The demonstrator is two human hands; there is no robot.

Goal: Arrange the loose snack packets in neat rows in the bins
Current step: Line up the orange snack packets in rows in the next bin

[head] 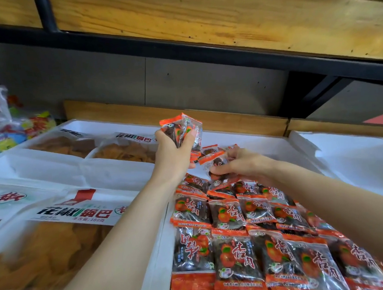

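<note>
Orange-and-clear snack packets [235, 247] lie in neat overlapping rows in a white foam bin [157, 254] at lower centre and right. My left hand [175, 150] is raised over the bin's far end and grips a bunch of the same packets [185, 129]. My right hand [238, 162] reaches in from the right and pinches a loose packet [216, 163] at the far end of the rows, where a few more loose packets [209, 151] lie.
Left of this bin, white foam bins hold large bags of golden crisps [36, 255] with white labels. A knotted plastic bag of coloured sweets [8, 131] sits far left. Another white bin [355, 155] stands at the right. A wooden ledge [229, 118] runs behind.
</note>
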